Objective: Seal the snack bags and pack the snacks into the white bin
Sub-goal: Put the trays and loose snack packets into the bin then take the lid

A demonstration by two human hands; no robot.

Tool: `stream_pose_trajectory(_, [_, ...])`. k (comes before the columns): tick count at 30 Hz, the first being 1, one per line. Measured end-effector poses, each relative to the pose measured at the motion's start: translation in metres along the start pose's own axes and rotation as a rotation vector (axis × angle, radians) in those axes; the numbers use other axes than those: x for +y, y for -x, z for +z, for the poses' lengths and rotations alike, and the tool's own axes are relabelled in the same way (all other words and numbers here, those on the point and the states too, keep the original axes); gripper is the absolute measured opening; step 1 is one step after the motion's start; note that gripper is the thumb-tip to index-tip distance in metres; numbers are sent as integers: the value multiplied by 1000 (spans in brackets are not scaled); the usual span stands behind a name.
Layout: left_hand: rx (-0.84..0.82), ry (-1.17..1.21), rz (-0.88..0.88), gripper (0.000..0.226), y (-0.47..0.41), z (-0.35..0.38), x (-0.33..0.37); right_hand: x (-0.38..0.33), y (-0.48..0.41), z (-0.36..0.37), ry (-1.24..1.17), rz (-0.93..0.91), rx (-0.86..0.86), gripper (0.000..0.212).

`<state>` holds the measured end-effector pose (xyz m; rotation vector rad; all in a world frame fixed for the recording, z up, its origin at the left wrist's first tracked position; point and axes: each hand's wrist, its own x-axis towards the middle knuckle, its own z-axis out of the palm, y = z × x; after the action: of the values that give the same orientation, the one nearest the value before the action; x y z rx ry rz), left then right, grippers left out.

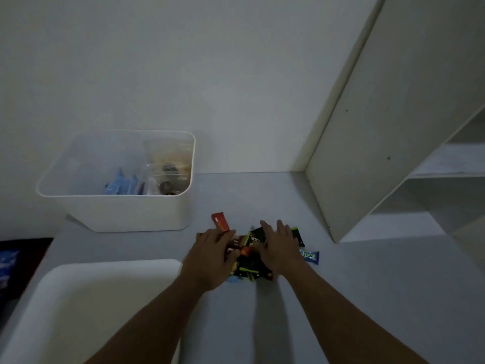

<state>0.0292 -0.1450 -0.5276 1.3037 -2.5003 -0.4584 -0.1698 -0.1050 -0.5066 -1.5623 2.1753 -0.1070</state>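
A small heap of wrapped snack bars (249, 266) lies on the grey table between my hands. My left hand (211, 256) rests on its left side with fingers laid over the wrappers. My right hand (280, 248) lies flat on the black-and-green packets at the right. A red bar (220, 221) sticks out beyond my left fingers. A blue bar (311, 256) shows by my right wrist. The white bin (118, 211) stands at the back left and holds blue packets (120, 183) and a clear bag of snacks (168, 174).
A second white container (86, 298) sits close at the front left, touching my left forearm. A white shelf unit (393, 153) rises at the right. Dark and blue items (8, 266) lie off the table's left edge. A plain wall is behind the table.
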Motion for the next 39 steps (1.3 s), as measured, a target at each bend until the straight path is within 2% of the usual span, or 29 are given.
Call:
stream_pose_trajectory(4, [2,-133,41,66,-4,47,-4,20,-20,30,59,-36,-7,59])
stream_pose_trajectory(7, [183,-159,94,58,-12,69,-7,26,-31,48,222,-113,190,48])
stream_pose_trajectory(9, [263,-188,98,50,-22,76,-9,27,-40,53,222,-162,309,41])
stream_pose_trajectory(14, [212,-244,173,44,-31,92,-22,35,-47,52,52,-201,272,29])
stream_pose_trajectory(17, [271,-253,251,38,-39,83,-24,38,-47,43,40,-180,270,25])
stream_pose_trajectory(21, [290,-207,245,34,-43,62,-17,37,-45,23,-65,-160,290,21])
stream_pose_trajectory(26, [297,-66,81,37,-48,26,-3,19,-41,-13,-178,-136,307,14])
stream_pose_trajectory(29, [346,-44,64,35,-53,-10,5,-4,-39,-40,-258,-141,327,13])
stream_pose_trajectory(33, [435,40,29,32,-61,-86,-1,-60,-41,-80,-383,-186,359,12])
stream_pose_trajectory(35, [552,62,40,31,-66,-124,-13,-95,-45,-96,-447,-213,395,13])
stream_pose_trajectory(39, [664,75,-54,40,-80,-193,-44,-167,-58,-111,-595,-244,403,13])
